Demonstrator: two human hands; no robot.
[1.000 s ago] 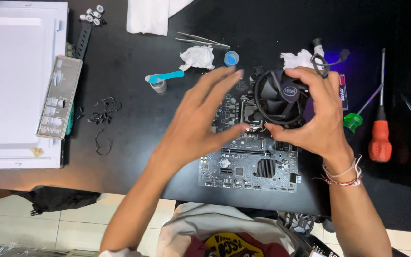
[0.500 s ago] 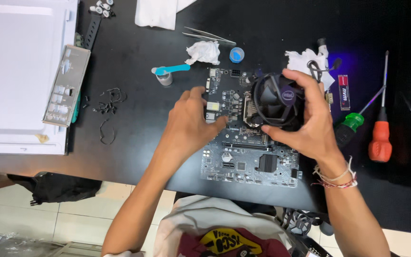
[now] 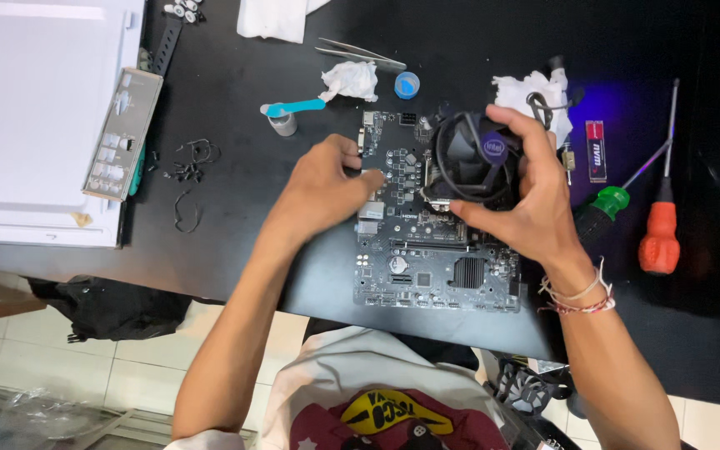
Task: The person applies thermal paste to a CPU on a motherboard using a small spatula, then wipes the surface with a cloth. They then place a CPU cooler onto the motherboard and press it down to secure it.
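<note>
A dark motherboard [image 3: 427,267] lies flat on the black table [image 3: 235,225], near its front edge. A round black cooler fan [image 3: 470,158] sits over the board's upper right part. My right hand [image 3: 527,196] wraps around the fan from the right, with the thumb below it and the fingers over its top. My left hand [image 3: 327,185] rests on the board's left edge, fingers curled and pressing down beside the ports.
Red-handled [image 3: 658,237] and green-handled [image 3: 600,208] screwdrivers lie to the right. Tweezers [image 3: 360,52], crumpled tissues [image 3: 350,81], a blue cap [image 3: 407,84] and a small syringe tube [image 3: 289,112] lie behind the board. A metal port plate [image 3: 122,133], white box [image 3: 35,117] and loose ties [image 3: 189,171] lie left.
My left hand has come off the fan and moved left and down onto the board's left edge. My right hand stays on the fan, its grip shifted slightly.
</note>
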